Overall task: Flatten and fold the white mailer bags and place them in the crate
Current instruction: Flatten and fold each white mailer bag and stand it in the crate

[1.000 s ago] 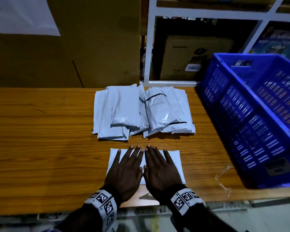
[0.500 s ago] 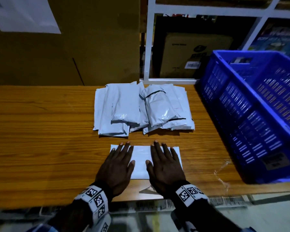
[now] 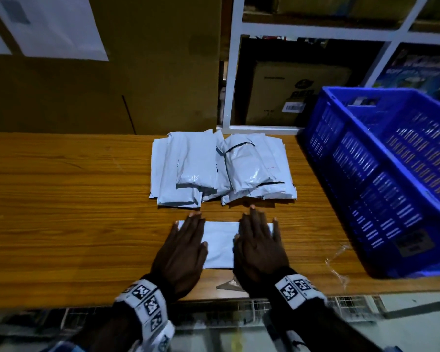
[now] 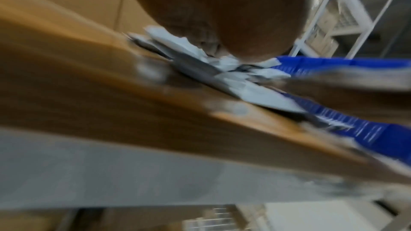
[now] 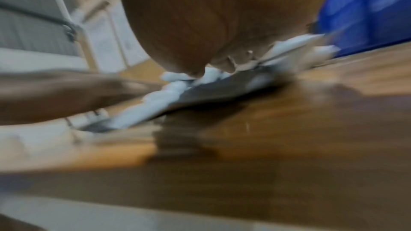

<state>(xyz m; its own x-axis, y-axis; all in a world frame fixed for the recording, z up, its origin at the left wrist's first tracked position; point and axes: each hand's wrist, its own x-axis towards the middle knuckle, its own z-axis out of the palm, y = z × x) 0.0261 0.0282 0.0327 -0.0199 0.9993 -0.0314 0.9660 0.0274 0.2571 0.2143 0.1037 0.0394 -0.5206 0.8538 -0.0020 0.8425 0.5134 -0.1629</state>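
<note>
A white mailer bag (image 3: 220,243) lies flat on the wooden table (image 3: 61,212) near its front edge. My left hand (image 3: 186,240) presses palm-down on the bag's left part with straight fingers. On the bag's right part my right hand (image 3: 258,237) lies flat the same way, its fingertips reaching past the far edge. A pile of several white mailer bags (image 3: 221,166) sits just beyond. The blue crate (image 3: 381,174) stands at the right of the table. Both wrist views are blurred; they show the bag (image 4: 255,92) (image 5: 155,104) under the palms.
A white shelf frame (image 3: 229,72) with cardboard boxes stands behind the table. A large brown carton (image 3: 99,85) fills the back left. A scrap of clear plastic (image 3: 338,262) lies near the crate's front corner. The table's left half shows bare wood.
My hands have slid apart from the bag's middle toward its left and right ends, staying flat on it. The bag now shows between them.
</note>
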